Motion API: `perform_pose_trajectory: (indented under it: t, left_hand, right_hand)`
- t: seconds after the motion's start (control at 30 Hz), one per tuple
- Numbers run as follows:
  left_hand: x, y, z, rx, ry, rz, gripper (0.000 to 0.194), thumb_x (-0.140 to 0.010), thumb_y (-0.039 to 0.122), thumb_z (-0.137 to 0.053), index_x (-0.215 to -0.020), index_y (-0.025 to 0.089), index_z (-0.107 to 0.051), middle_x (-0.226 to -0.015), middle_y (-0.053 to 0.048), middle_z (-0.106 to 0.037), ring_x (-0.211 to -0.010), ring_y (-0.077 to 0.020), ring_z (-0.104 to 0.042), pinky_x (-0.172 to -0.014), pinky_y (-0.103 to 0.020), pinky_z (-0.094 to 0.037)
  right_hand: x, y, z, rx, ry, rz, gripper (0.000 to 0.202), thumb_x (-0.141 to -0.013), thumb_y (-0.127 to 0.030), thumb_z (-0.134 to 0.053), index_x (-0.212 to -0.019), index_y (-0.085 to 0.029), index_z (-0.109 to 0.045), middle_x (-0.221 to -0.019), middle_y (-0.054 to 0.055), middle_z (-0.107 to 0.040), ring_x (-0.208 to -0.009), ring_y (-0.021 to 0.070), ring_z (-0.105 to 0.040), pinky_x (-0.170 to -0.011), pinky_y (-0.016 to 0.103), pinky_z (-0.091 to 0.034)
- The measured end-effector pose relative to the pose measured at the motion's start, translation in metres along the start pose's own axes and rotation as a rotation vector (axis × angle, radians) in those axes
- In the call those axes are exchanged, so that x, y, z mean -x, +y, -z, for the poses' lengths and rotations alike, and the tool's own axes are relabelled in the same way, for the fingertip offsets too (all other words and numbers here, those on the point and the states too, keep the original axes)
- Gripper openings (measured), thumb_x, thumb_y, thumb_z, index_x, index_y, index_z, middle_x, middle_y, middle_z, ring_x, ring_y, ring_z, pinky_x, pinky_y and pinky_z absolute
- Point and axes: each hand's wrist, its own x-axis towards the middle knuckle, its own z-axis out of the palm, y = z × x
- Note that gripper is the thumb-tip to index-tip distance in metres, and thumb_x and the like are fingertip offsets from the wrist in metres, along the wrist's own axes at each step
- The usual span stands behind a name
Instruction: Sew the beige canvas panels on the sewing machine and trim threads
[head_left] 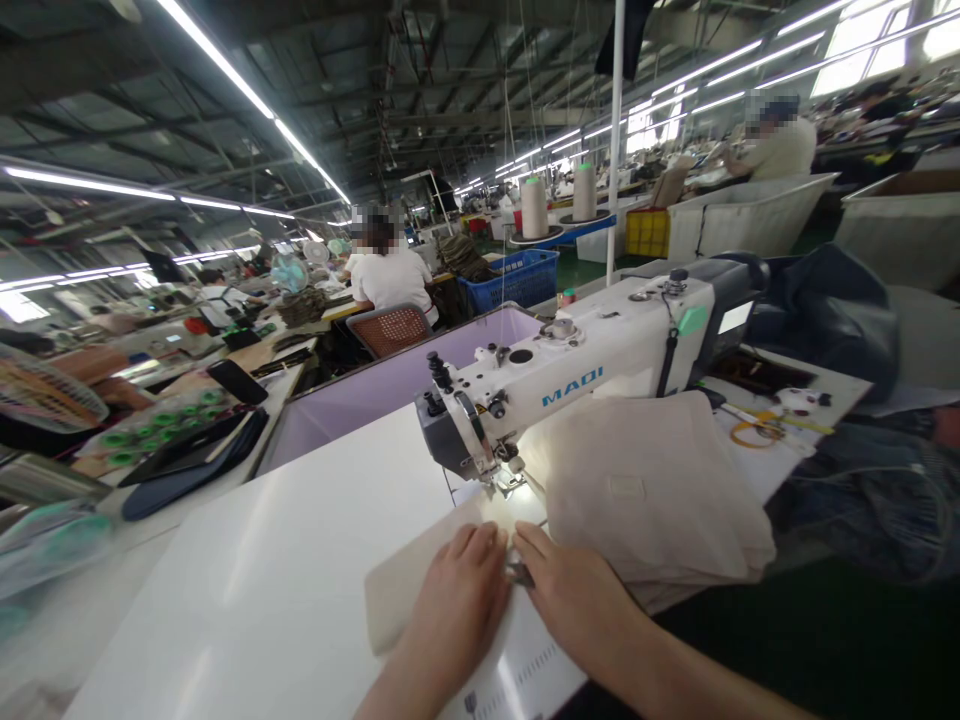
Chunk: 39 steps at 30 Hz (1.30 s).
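A white sewing machine (600, 350) stands before me, its lit presser foot (510, 482) over a beige fabric piece (394, 590). My left hand (469, 585) rests on that piece with its fingers bent together, gripping the fabric just in front of the foot. Close beside it, my right hand (562, 575) has its fingertips pinched at the fabric's edge. A small dark metallic part shows under the right fingers; what it is I cannot make out. To the right, a larger folded beige fabric bundle (645, 490) lies under the machine's arm, close to my right hand.
The white table (300, 560) spreads left. Behind it is a lilac-walled bin (390, 385). Thread cones (534, 208) stand above a blue crate (514, 282). Yellow-handled scissors (757, 430) lie right of the machine. A person in white (390, 280) sits ahead.
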Motion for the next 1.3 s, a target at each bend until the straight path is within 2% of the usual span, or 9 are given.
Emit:
perform_pose_trajectory:
  t: [0.2, 0.33, 0.5, 0.63, 0.73, 0.8, 0.97, 1.1, 1.3]
  left_hand:
    - [0.008, -0.009, -0.008, -0.077, 0.057, -0.125, 0.043, -0.092, 0.013, -0.051, -0.135, 0.021, -0.055, -0.132, -0.010, -0.064, -0.115, -0.0295, -0.057, -0.093, -0.047, -0.056]
    - [0.008, -0.010, -0.007, -0.076, 0.071, -0.135, 0.042, -0.093, 0.014, -0.051, -0.135, 0.021, -0.056, -0.132, -0.010, -0.064, -0.113, -0.0288, -0.059, -0.092, -0.046, -0.057]
    - [0.009, -0.009, -0.012, -0.113, 0.072, -0.110, 0.037, -0.097, 0.019, -0.049, -0.133, 0.023, -0.058, -0.133, -0.008, -0.065, -0.116, -0.0281, -0.059, -0.093, -0.045, -0.056]
    - [0.009, -0.012, -0.021, -0.184, 0.077, 0.037, 0.031, -0.098, 0.029, -0.055, -0.127, 0.020, -0.062, -0.128, -0.010, -0.067, -0.118, -0.0297, -0.059, -0.096, -0.045, -0.054]
    - [0.003, -0.025, -0.023, -0.211, 0.096, 0.158, 0.041, -0.098, 0.037, -0.056, -0.135, 0.019, -0.057, -0.121, -0.012, -0.067, -0.114, -0.0298, -0.061, -0.099, -0.046, -0.052]
    - [-0.004, -0.040, -0.021, -0.216, 0.093, 0.175, 0.045, -0.099, 0.037, -0.053, -0.141, 0.021, -0.053, -0.120, -0.011, -0.067, -0.115, -0.0294, -0.062, -0.102, -0.049, -0.049]
    - [-0.023, -0.073, -0.014, -0.181, 0.073, 0.119, 0.041, -0.102, 0.041, -0.048, -0.140, 0.028, -0.055, -0.140, -0.011, -0.059, -0.132, -0.0299, -0.053, -0.114, -0.058, -0.035]
    - [-0.029, -0.074, -0.010, -0.161, 0.028, 0.113, 0.041, -0.101, 0.040, -0.050, -0.140, 0.028, -0.055, -0.135, -0.010, -0.062, -0.129, -0.0286, -0.054, -0.115, -0.058, -0.033]
    - [-0.026, -0.066, -0.015, -0.202, 0.114, 0.127, 0.038, -0.100, 0.039, -0.053, -0.136, 0.026, -0.058, -0.133, -0.011, -0.063, -0.127, -0.0291, -0.056, -0.113, -0.057, -0.035]
  right_hand:
    - [-0.003, -0.003, 0.005, 0.042, -0.029, -0.017, 0.033, -0.093, -0.002, -0.050, -0.121, -0.015, -0.062, -0.118, 0.010, -0.068, -0.078, 0.0202, -0.071, -0.061, 0.029, -0.054]
    - [-0.005, -0.004, -0.002, 0.133, -0.040, 0.010, 0.034, -0.089, 0.002, -0.050, -0.116, -0.015, -0.063, -0.108, 0.009, -0.069, -0.073, 0.0195, -0.071, -0.054, 0.028, -0.050]
    - [-0.005, -0.003, -0.008, 0.186, 0.015, 0.025, 0.035, -0.086, 0.003, -0.052, -0.114, -0.014, -0.062, -0.104, 0.009, -0.069, -0.068, 0.0168, -0.069, -0.050, 0.025, -0.048]
    - [-0.004, -0.003, -0.010, 0.165, 0.048, 0.034, 0.034, -0.087, 0.002, -0.052, -0.115, -0.014, -0.062, -0.110, 0.011, -0.070, -0.070, 0.0178, -0.070, -0.052, 0.026, -0.050]
    - [-0.003, -0.003, -0.016, 0.157, 0.101, 0.029, 0.038, -0.086, 0.001, -0.052, -0.121, -0.014, -0.060, -0.119, 0.012, -0.068, -0.069, 0.0170, -0.068, -0.053, 0.027, -0.050]
    - [-0.003, -0.002, -0.022, 0.159, 0.125, 0.025, 0.040, -0.085, 0.000, -0.054, -0.122, -0.014, -0.061, -0.124, 0.013, -0.068, -0.067, 0.0167, -0.067, -0.053, 0.027, -0.050]
    - [-0.001, -0.002, -0.032, 0.178, 0.151, 0.069, 0.040, -0.083, -0.002, -0.057, -0.122, -0.014, -0.062, -0.134, 0.013, -0.064, -0.067, 0.0176, -0.067, -0.056, 0.030, -0.052]
    - [0.000, -0.001, -0.034, 0.147, 0.173, 0.083, 0.040, -0.083, -0.004, -0.057, -0.121, -0.014, -0.063, -0.135, 0.014, -0.063, -0.071, 0.0193, -0.069, -0.059, 0.031, -0.053]
    - [0.001, -0.002, -0.032, 0.099, 0.188, 0.072, 0.039, -0.082, -0.006, -0.059, -0.120, -0.014, -0.064, -0.134, 0.014, -0.064, -0.079, 0.0209, -0.070, -0.065, 0.031, -0.055]
